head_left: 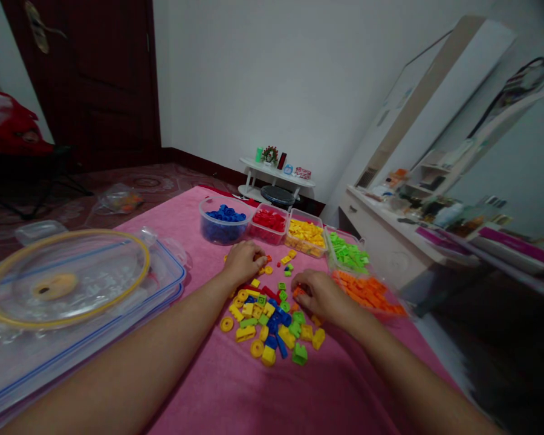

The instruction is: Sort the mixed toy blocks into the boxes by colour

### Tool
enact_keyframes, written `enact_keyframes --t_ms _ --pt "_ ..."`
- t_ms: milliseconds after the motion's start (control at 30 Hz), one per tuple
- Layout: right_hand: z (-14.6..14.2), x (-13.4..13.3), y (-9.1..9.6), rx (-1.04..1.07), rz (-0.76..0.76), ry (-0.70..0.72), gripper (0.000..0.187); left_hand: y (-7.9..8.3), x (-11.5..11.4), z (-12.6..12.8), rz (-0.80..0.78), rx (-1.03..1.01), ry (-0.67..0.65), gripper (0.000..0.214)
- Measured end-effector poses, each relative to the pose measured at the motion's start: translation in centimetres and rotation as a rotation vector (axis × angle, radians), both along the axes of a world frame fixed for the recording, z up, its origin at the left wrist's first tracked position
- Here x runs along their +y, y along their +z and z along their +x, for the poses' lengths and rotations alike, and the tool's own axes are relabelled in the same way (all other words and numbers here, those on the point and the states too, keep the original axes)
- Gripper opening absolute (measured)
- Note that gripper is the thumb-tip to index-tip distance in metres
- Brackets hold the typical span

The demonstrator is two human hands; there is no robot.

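Observation:
Loose toy bricks [265, 317] in yellow, blue, green and red lie in a pile on the pink cloth, some of them wheel-shaped. At the pile's far left edge, my left hand [243, 263] has its fingers curled in, with an orange toy brick [269, 258] showing at the fingertips. My right hand [320, 295] is to the right of the pile, thumb and fingers closed on another orange toy brick [298, 292]. Its fingers partly cover this brick. A few small yellow and green bricks [289, 257] lie between the hands and the tubs.
Behind the hands stand clear tubs of blue [204, 225], red [252, 234], yellow [315, 252] and green bricks [333, 261]. An orange-brick tub [392, 314] is beside my right forearm. Stacked clear lids [172, 273] and a yellow-rimmed round lid [147, 266] lie left.

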State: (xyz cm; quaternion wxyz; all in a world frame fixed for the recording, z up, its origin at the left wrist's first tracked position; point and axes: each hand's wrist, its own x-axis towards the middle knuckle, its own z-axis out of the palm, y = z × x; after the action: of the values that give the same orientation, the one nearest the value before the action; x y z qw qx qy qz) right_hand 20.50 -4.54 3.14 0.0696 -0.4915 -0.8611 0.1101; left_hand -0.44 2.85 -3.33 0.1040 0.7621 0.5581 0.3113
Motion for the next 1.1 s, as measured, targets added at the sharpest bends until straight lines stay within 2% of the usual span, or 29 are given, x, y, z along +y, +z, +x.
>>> enact_keyframes --t_ms 200,300,467,600,667,767,867,1000,1100 --pt "-0.4 -0.7 0.3 0.044 -0.134 0.009 0.023 0.2 -0.1 0.0 -0.013 0.006 0.015 0.024" --pt "-1.0 -1.1 0.3 -0.016 -0.136 0.026 0.022 0.1 0.0 0.0 -0.011 0.01 0.009 0.024" --pt "-2.3 -1.5 0.3 -0.126 -0.077 -0.047 0.025 -0.1 0.1 -0.1 0.01 0.0 -0.003 0.026" --pt "-2.0 -1.6 0.5 -0.042 -0.055 -0.112 0.028 0.1 -0.1 0.0 -0.009 0.013 0.003 0.025" --pt "-0.9 -1.3 1.4 0.073 -0.036 -0.156 0.026 0.2 -0.1 0.0 -0.009 0.018 0.003 0.025" --pt "2.5 -0.4 3.8 0.213 0.065 -0.247 0.021 0.0 0.0 -0.1 0.01 0.023 0.0 0.025" --pt "7.3 0.6 5.7 0.134 0.172 -0.382 0.022 -0.3 0.2 -0.1 0.016 0.034 -0.01 0.026" --pt "13.2 1.5 6.1 -0.04 0.116 -0.521 0.029 -0.5 0.4 -0.2 0.022 0.041 -0.016 0.025" --pt "14.5 1.4 5.7 -0.023 0.114 -0.53 0.024 -0.6 0.4 -0.2 0.03 0.028 -0.027 0.027"
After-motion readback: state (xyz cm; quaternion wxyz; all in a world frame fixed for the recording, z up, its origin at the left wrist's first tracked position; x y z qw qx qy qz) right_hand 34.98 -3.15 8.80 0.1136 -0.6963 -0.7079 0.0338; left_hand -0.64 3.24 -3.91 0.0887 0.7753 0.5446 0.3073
